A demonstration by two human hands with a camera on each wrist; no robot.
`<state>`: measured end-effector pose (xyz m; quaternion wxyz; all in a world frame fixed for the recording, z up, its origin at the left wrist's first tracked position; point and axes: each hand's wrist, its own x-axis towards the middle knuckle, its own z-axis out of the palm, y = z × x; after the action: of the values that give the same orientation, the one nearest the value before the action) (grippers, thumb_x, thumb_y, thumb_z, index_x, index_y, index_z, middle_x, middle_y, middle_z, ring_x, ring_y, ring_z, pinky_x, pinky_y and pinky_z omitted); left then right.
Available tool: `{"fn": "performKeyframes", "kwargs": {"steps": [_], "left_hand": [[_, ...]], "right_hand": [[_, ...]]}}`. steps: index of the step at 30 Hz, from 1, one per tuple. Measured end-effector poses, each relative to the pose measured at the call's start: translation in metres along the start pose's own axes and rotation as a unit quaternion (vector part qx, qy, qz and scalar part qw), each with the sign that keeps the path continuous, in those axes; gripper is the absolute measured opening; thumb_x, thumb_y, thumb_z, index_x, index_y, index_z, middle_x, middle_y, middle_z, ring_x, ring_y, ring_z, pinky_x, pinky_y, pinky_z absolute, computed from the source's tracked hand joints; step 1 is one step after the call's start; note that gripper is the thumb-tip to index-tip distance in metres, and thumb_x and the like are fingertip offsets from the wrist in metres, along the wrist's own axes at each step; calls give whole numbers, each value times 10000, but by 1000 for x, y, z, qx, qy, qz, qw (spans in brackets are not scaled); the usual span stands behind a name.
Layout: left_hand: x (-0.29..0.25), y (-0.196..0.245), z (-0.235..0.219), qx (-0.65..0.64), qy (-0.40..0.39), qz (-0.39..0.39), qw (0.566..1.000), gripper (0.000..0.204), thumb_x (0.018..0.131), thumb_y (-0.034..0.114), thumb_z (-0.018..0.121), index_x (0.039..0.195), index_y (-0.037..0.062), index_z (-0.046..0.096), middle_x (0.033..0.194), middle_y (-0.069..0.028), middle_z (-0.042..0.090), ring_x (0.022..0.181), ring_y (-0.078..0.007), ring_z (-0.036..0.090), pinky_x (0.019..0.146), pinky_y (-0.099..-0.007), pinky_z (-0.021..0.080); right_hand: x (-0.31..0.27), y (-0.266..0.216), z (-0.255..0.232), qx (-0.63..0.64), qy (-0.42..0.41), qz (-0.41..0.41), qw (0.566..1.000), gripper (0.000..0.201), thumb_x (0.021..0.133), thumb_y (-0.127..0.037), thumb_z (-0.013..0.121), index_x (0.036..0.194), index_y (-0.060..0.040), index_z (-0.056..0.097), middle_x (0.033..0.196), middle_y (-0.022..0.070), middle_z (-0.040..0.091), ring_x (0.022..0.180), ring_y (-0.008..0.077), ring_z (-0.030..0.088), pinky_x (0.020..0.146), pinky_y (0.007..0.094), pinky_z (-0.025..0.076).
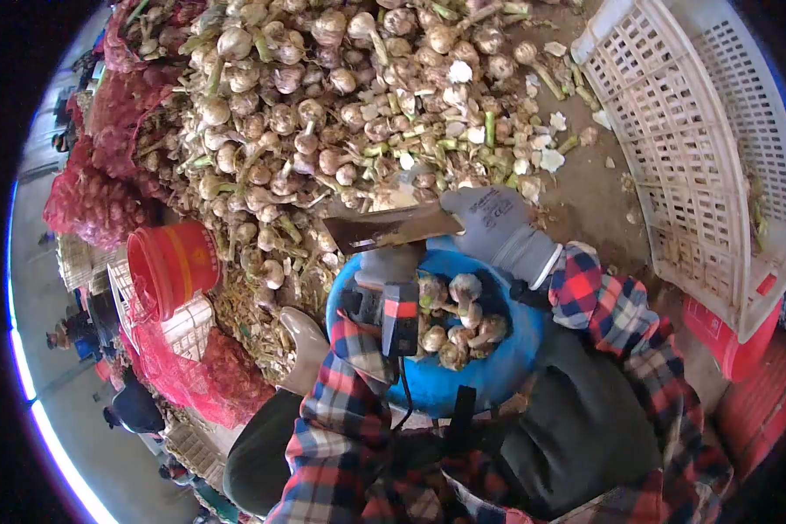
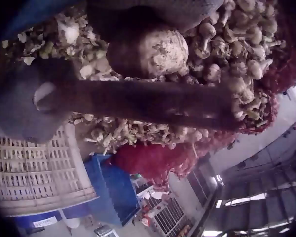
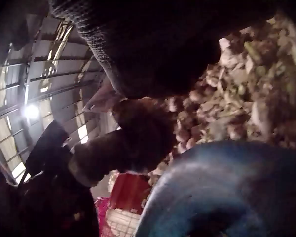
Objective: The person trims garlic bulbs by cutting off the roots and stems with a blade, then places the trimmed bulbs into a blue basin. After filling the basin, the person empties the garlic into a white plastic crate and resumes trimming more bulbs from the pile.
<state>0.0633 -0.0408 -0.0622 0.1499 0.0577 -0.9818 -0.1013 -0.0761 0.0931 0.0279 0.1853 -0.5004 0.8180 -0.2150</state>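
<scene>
My right hand (image 1: 498,227), in a grey glove, grips a knife (image 1: 397,229) whose broad, flat blade reaches leftward above a blue bucket (image 1: 410,384). Just below the blade, my gloved left hand (image 1: 382,266) is partly covered by its wrist camera. The left wrist view shows a pale garlic bulb (image 2: 163,52) held by that hand's fingers (image 2: 182,12), with the blade passing close beside it. Several trimmed garlic bulbs (image 1: 463,323) lie inside the bucket. In the right wrist view the right hand (image 3: 158,49) is dark and the knife mostly hidden.
A large heap of garlic with stems (image 1: 306,113) spreads ahead, with cut stems and peel (image 1: 498,140) at its right. White plastic crates (image 1: 672,148) stand at the right. On the left are a red bucket (image 1: 175,266) and red mesh sacks (image 1: 96,196).
</scene>
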Motion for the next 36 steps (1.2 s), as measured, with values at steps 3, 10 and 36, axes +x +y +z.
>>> {"fn": "performKeyframes", "kwargs": {"steps": [3, 10, 36], "left_hand": [[18, 25, -58, -317, -32, -304, 898, 365, 594, 140, 640, 913, 31, 502, 871, -144, 549, 768, -278, 545, 654, -332, 437], [29, 6, -125, -635, -290, -369, 613, 290, 765, 254, 501, 917, 9, 527, 874, -79, 556, 794, -171, 524, 679, -302, 430], [69, 4, -84, -500, -158, -448, 724, 284, 639, 205, 643, 846, 49, 524, 600, -3, 515, 468, -75, 440, 396, -227, 367]], "right_hand": [[14, 15, 6, -32, -107, 125, 986, 282, 653, -242, 488, 898, -114, 543, 829, 111, 572, 753, 261, 553, 678, 354, 430], [-17, 66, 19, -18, -143, 309, 940, 445, 669, -400, 524, 1012, -116, 515, 927, 131, 559, 885, 252, 530, 773, 349, 411], [18, 17, 23, 87, -65, 178, 978, 353, 603, -310, 589, 833, -42, 580, 759, 194, 568, 727, 300, 558, 662, 351, 447]]}}
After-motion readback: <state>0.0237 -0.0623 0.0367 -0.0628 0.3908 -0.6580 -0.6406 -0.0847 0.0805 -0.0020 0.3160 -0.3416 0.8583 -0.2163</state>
